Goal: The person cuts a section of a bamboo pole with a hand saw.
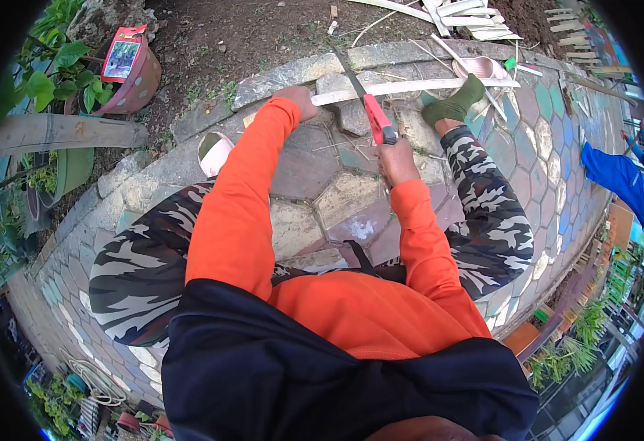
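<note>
A long pale strip [410,87] lies across the stone edge in front of me, its right part by my foot in a green sock [454,106]. My left hand [297,102] is closed round the strip's left end. In my right hand [398,162] is the handle of a saw [378,119] with a red and black grip. The saw's dark blade crosses the strip and points up and to the left. Whether its teeth touch the strip cannot be made out.
Cut pale strips [476,18] are piled at the top right, above a pink slipper [481,67]. Another slipper [216,153] lies left of my left forearm. A plant pot [134,81] stands at upper left. A person in blue [616,173] is at far right.
</note>
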Motion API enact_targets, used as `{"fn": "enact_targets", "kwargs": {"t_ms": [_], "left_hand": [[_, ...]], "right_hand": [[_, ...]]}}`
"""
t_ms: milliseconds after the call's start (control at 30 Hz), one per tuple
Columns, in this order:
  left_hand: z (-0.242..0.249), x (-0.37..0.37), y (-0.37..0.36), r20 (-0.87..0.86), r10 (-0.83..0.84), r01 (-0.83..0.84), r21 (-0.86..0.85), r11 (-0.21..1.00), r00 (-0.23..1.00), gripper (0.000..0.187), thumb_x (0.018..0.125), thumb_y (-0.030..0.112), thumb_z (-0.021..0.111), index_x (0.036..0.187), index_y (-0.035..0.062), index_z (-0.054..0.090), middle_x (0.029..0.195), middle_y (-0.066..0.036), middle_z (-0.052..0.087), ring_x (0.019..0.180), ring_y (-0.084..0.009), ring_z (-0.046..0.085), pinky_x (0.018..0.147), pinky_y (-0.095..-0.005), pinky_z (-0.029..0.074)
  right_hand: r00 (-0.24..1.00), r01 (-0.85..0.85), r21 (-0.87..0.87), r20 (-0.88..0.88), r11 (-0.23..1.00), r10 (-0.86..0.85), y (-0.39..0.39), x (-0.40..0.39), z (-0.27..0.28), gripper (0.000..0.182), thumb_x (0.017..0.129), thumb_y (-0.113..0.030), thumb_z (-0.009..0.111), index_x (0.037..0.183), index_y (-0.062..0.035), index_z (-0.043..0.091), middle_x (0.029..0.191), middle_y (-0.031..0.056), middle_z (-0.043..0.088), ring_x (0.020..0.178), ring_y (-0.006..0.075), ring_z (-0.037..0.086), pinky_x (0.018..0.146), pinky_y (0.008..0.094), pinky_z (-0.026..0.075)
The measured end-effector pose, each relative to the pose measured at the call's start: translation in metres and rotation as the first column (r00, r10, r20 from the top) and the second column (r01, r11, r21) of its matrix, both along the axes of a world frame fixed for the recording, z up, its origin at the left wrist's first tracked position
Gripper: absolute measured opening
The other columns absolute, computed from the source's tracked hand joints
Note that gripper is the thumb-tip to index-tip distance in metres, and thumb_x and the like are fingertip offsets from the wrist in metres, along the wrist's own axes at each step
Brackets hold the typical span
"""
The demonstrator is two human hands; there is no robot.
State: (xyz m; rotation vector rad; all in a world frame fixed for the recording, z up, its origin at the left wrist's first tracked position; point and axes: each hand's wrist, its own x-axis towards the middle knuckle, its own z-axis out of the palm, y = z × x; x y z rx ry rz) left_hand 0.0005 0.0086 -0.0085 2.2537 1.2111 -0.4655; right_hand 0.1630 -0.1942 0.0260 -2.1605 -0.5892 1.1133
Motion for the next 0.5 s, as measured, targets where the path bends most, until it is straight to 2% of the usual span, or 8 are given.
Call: {"fn": "enact_targets", "kwargs": {"t_ms": [67,167,267,333,367,433,467,500], "left_hand": [[0.006,0.0,0.01,0.009,0.013,-0.013,0.006,1.0,1.0,0.034,0.071,0.025,0.055,0.095,0.0059,0.068,0.096,-0.017,0.066,0.088,-0.0334,0.064,0.079,-0.0406,0.05],[0.008,0.003,0.006,0.015,0.01,-0.01,-0.017,1.0,1.0,0.032,0.069,0.023,0.054,0.092,0.006,0.068,0.092,-0.018,0.066,0.087,-0.0346,0.064,0.079,-0.0423,0.049],[0.009,0.003,0.001,0.013,0.021,-0.021,-0.002,1.0,1.0,0.032,0.068,0.023,0.054,0.091,0.0056,0.068,0.092,-0.018,0.066,0.087,-0.0347,0.064,0.079,-0.0422,0.049],[0.004,0.0,-0.004,0.036,0.031,-0.034,0.069,0.997,0.999,0.031,0.068,0.023,0.054,0.09,0.0059,0.068,0.091,-0.019,0.066,0.087,-0.0351,0.063,0.079,-0.0423,0.049],[0.002,-0.001,-0.001,0.033,0.038,-0.041,0.077,0.996,0.999,0.031,0.068,0.023,0.054,0.09,0.0059,0.068,0.091,-0.019,0.066,0.087,-0.0351,0.063,0.079,-0.0423,0.049],[-0.002,0.001,0.001,-0.003,0.006,-0.006,0.03,1.0,1.0,0.031,0.068,0.023,0.054,0.091,0.0059,0.068,0.091,-0.019,0.066,0.087,-0.0353,0.063,0.079,-0.0424,0.049],[-0.004,-0.001,-0.002,-0.006,0.008,-0.008,0.02,1.0,1.0,0.031,0.068,0.023,0.054,0.091,0.0059,0.068,0.091,-0.019,0.066,0.087,-0.0353,0.063,0.079,-0.0424,0.049],[0.004,-0.001,0.002,0.014,0.014,-0.014,0.011,1.0,1.0,0.031,0.068,0.023,0.054,0.09,0.0059,0.068,0.091,-0.019,0.066,0.087,-0.0353,0.063,0.08,-0.0426,0.049]], "right_hand": [[0.996,0.026,-0.086,-0.079,0.996,-0.033,-0.028,-0.009,0.05,0.021,0.065,-0.014,0.064,0.068,0.0063,0.059,0.054,0.0159,0.055,0.051,0.0273,0.054,0.052,0.0409,0.041],[1.0,-0.002,-0.1,-0.028,0.995,-0.001,-0.048,-0.012,0.068,0.021,0.064,-0.014,0.065,0.067,0.0058,0.057,0.055,0.0156,0.054,0.051,0.0263,0.053,0.053,0.0401,0.041],[0.998,-0.023,-0.014,0.055,1.0,0.024,-0.016,-0.008,0.032,0.024,0.063,-0.014,0.064,0.069,0.0092,0.058,0.055,0.019,0.054,0.056,0.0313,0.058,0.055,0.04,0.043],[0.969,-0.047,0.022,0.242,0.999,0.04,0.019,-0.007,-0.011,0.025,0.064,-0.013,0.064,0.069,0.0104,0.059,0.056,0.0193,0.056,0.057,0.0321,0.06,0.056,0.0401,0.044],[0.97,-0.054,0.031,0.24,0.998,0.046,0.021,-0.007,-0.008,0.025,0.064,-0.013,0.064,0.069,0.0104,0.059,0.056,0.0193,0.056,0.057,0.0321,0.06,0.056,0.0401,0.044],[0.999,0.01,-0.075,-0.036,0.997,-0.013,0.013,-0.002,0.014,0.025,0.064,-0.013,0.065,0.069,0.0103,0.058,0.057,0.0189,0.057,0.055,0.0314,0.059,0.056,0.04,0.045],[0.974,0.081,-0.062,-0.208,0.995,-0.092,-0.004,-0.003,0.03,0.025,0.064,-0.014,0.066,0.068,0.0095,0.059,0.057,0.0181,0.058,0.055,0.0303,0.059,0.055,0.0401,0.044],[0.995,0.017,-0.104,-0.093,0.994,-0.026,-0.02,-0.002,0.045,0.026,0.064,-0.014,0.066,0.068,0.0097,0.058,0.057,0.0184,0.057,0.055,0.0309,0.059,0.055,0.0405,0.044]]}}
